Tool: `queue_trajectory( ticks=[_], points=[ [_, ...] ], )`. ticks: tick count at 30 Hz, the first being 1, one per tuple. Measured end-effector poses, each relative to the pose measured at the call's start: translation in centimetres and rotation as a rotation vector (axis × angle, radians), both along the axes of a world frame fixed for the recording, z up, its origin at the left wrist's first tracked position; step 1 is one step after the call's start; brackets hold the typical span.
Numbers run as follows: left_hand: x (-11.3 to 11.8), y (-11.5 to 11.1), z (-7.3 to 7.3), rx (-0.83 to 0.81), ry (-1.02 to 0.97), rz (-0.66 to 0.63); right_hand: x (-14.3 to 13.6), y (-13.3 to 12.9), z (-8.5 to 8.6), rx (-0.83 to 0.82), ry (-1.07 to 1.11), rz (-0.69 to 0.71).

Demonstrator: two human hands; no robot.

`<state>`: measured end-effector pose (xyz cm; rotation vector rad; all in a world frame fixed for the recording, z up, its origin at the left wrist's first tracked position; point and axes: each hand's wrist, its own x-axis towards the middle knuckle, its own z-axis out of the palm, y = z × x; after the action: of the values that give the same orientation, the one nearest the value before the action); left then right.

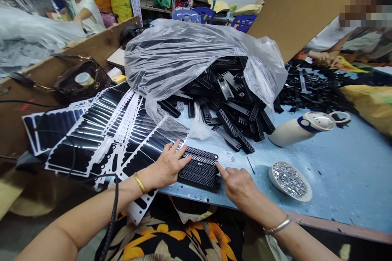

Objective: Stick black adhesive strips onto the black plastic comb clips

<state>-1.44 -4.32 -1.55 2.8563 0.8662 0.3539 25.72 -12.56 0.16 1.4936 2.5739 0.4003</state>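
Observation:
Several black, textured handle-like strips (200,176) lie side by side at the table's front edge. My left hand (169,166) rests at their left end, fingers spread and fingertips touching the upper strips. From the right, my right hand (241,189) reaches in with its index finger stretched out to the strips' right end; its other fingers are loosely bent and the thumb is hidden. A small shiny dot shows on one middle strip. Right of my right hand stands a white bowl (308,196) filled with small shiny metal pieces (289,177).
Behind the strips, a clear plastic bag (171,57) spills black comb-ended pieces (232,108). Printed black-and-white sheets (79,142) lie left, near a handbag (92,75). A white bottle (290,130) lies tilted at right. Co-workers sit at far left and right; a cardboard flap (294,8) rises behind.

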Motion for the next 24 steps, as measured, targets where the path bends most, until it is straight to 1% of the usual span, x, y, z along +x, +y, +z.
queue_trajectory(
  ticks=[3, 5, 9, 12, 15, 18, 21, 24],
  points=[
    [-0.6, 0.3, 0.1, 0.018, 0.029, 0.010, 0.5, 0.1, -1.1, 0.040, 0.048, 0.004],
    [-1.1, 0.5, 0.1, 0.030, 0.040, 0.013, 0.6, 0.2, -1.6, 0.054, 0.080, 0.011],
    [-1.7, 0.7, -0.2, 0.048, 0.050, 0.036, 0.4, 0.1, -1.8, 0.070, 0.109, 0.014],
    [-1.6, 0.6, -0.3, 0.039, 0.045, 0.023, 0.5, 0.1, -1.8, 0.059, 0.111, 0.010],
    [-1.2, 0.6, -0.3, 0.013, 0.037, 0.017, 0.7, 0.5, -1.9, 0.057, 0.166, 0.009],
    [-0.8, 0.7, 0.2, -0.010, 0.010, 0.046, 0.6, 1.0, -1.9, 0.117, 0.265, -0.001],
    [-0.2, 0.5, 1.1, -0.006, -0.042, 0.036, -0.5, 1.1, -1.4, 0.175, 0.338, 0.025],
    [0.8, 0.1, 2.0, -0.001, -0.050, -0.025, -2.3, 0.7, -0.8, 0.126, 0.348, 0.057]
  ],
)
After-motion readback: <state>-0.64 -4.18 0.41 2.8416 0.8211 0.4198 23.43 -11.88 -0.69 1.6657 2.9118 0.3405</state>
